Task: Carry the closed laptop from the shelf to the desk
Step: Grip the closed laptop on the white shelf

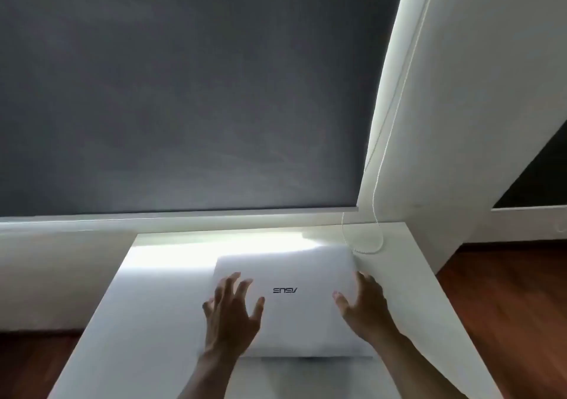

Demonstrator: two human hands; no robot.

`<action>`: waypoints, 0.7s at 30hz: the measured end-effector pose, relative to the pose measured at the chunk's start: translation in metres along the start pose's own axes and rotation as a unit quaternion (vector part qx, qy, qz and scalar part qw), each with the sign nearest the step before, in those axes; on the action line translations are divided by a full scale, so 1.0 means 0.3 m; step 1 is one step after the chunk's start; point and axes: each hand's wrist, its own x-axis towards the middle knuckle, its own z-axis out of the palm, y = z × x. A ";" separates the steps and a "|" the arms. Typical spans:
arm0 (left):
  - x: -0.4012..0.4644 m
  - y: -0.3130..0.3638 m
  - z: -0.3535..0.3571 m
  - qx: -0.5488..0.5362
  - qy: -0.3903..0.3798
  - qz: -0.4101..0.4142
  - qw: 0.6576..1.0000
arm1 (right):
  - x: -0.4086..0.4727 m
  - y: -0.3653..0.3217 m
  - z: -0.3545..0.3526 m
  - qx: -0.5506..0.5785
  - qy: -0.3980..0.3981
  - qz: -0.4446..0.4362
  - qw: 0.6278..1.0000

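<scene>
A closed white laptop (291,309) with an upside-down dark logo lies flat on a white desk (147,331), toward its back right. My left hand (231,315) hovers over the laptop's left edge with fingers spread. At the laptop's right edge my right hand (363,303) is also spread, thumb over the lid. Neither hand is closed around the laptop; whether the fingertips touch it I cannot tell.
A dark grey roller blind (184,91) covers the window behind the desk. Its white bead cord (376,214) hangs down and loops onto the desk's back right corner. A white wall (475,107) stands to the right. Dark wooden floor (506,312) flanks the desk.
</scene>
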 end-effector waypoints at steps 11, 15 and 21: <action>-0.061 -0.046 0.028 0.009 0.012 -0.139 0.990 | -0.088 0.092 0.080 0.080 0.016 0.024 0.996; -0.027 -0.058 -0.008 -0.025 -0.030 -0.179 0.983 | -0.084 0.090 0.075 0.121 0.029 0.032 0.992; 0.031 -0.163 -0.054 -0.137 -0.066 -0.135 0.979 | -0.076 0.085 0.017 0.221 -0.010 0.051 0.974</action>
